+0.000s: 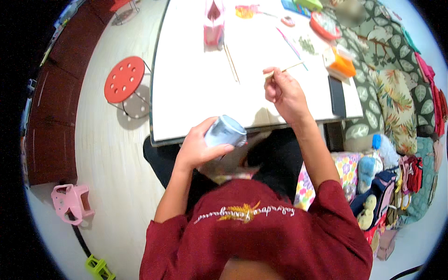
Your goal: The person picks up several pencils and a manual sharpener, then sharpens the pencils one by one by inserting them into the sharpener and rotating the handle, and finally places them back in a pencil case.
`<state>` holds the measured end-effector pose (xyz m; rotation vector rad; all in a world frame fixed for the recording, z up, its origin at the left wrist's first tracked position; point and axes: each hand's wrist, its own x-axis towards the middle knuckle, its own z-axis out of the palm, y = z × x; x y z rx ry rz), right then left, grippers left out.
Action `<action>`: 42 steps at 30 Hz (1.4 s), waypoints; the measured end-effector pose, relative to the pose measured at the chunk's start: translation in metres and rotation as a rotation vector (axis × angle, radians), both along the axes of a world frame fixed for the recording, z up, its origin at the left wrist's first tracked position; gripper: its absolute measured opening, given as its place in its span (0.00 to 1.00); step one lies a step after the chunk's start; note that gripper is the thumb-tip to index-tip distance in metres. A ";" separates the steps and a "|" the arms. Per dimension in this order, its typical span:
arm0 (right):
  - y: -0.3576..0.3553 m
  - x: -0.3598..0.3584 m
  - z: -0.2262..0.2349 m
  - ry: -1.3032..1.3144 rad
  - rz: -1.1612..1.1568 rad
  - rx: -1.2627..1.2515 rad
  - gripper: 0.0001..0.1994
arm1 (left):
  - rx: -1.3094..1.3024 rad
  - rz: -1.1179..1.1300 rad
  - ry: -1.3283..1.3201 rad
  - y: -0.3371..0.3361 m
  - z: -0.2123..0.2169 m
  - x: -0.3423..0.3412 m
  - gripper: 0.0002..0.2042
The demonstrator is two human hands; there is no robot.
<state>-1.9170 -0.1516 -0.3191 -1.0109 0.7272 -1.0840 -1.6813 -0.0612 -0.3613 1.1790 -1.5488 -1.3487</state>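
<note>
My left hand [196, 145] is wrapped around a blue-grey, cup-like cylinder [221, 132]. The cylinder is tilted just off the table's near edge, and motion blur hides its details. Over the table, my right hand [285, 91] pinches a thin pale stick [293, 66] that points to the right. Two slim wooden sticks [231, 63] lie on the white tabletop [196, 88], ahead of both hands. To the right of the stick in my right hand lies a blue-and-pink pen-like stick [291, 45], close to a small heap of green bits [306, 45].
A pink pouch [214, 30] stands at the far left of the table. An orange-and-white tissue box [340, 63], a dark flat slab [337, 95] and a red tray [325, 26] line the right side. A red stool [124, 79] stands left; a patterned sofa [373, 112] is right.
</note>
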 end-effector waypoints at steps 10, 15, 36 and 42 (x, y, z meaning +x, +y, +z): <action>-0.152 0.094 0.036 0.376 0.141 0.222 0.18 | -0.208 0.474 0.319 -0.048 -0.014 0.056 0.28; -0.238 0.101 0.051 0.732 0.139 0.198 0.21 | -0.125 0.397 0.184 -0.048 -0.012 0.058 0.32; -0.141 0.051 -0.004 1.466 0.391 -0.135 0.19 | -0.170 0.373 0.058 -0.048 -0.011 0.055 0.32; -0.146 0.042 -0.018 1.375 0.364 -0.068 0.16 | -0.193 0.399 0.014 -0.048 -0.013 0.052 0.32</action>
